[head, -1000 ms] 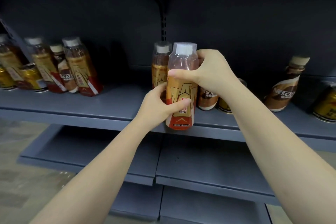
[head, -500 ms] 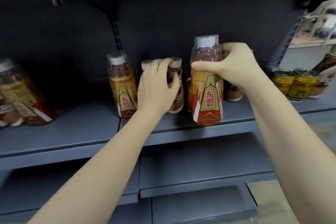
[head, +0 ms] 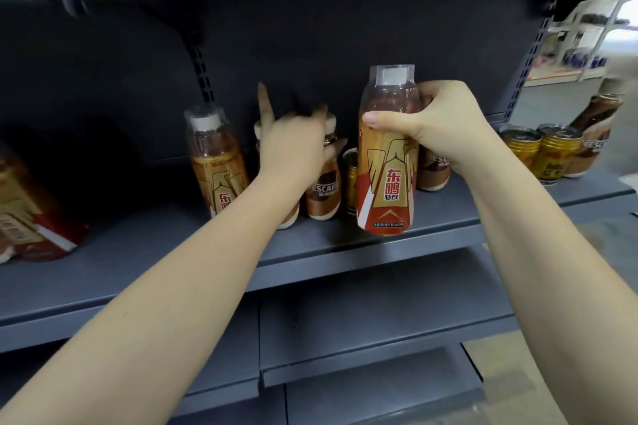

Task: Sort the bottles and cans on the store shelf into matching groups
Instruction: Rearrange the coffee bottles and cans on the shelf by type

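While my right hand (head: 436,129) grips the tall red-and-gold energy drink bottle (head: 385,162) around its upper body, thumb across the front, the bottle sits upright with its base at the front edge of the grey shelf (head: 145,252); I cannot tell whether it touches the board. My left hand (head: 293,145) is blurred against 2 brown Nescafé bottles: the nearer one (head: 322,193) shows its label beside my wrist, the other (head: 288,214) is mostly hidden behind the hand. The index finger points up and the rest curl over the caps, but I cannot tell whether they actually pinch anything. Left of that hand stands a second energy drink bottle (head: 215,162). A gold can (head: 351,179) stands between the Nescafé bottle and the held bottle, and a third Nescafé bottle (head: 435,171) stands behind my right hand. Further right, 2 gold cans (head: 538,152) stand side by side near another brown bottle (head: 593,134).
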